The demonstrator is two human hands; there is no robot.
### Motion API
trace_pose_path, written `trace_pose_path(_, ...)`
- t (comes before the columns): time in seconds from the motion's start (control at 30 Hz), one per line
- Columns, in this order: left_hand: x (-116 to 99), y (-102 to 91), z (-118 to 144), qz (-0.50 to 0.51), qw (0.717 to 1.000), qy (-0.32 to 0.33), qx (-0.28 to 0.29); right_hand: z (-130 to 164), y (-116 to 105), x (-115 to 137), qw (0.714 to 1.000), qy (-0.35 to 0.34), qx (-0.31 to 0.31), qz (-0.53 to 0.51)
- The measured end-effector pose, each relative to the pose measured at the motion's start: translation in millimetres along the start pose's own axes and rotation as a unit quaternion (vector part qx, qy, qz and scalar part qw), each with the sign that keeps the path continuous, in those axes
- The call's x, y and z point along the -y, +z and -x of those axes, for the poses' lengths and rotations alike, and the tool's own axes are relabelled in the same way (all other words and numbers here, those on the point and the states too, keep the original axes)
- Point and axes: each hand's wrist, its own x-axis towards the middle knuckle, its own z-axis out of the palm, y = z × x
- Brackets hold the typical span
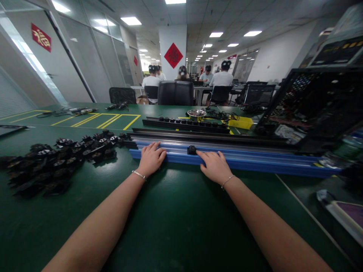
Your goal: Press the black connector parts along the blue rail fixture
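While my two hands lie at the blue rail point(269, 165) in the middle of the frame, I judge that the step in hand is placing or adjusting the small black block point(191, 150), which sits in this rail just left of my right fingertip. My right hand point(215, 166) is half spread; its index finger touches the block's right side, and the thumb stands apart, so it does not pinch the block. My left hand point(151, 160) rests over the rail near its left end, with thumb and fingers apart; whether it presses or grips there, I cannot tell. The next move, in my opinion, calls for steady support from the left and a light, straight push from the right finger.

About the edges: dark rails point(255, 140) run close behind the blue one, so there is little room toward the far side. The pile of black parts point(59, 160) spreads at the left of the frame, well apart from my left wrist. At the right stands an open black casing point(309, 98), near the rail's far right portion. The best room for moving seems the green table top point(176, 226) between my forearms, lower middle.
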Motion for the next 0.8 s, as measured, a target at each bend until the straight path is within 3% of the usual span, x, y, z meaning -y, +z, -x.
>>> trace_pose_path(0.8, -42, -8.3, 7, 0.009, 0.985, 0.163, 0.051, -3, 4, 13, 1.0, -0.004, -0.023, -0.011)
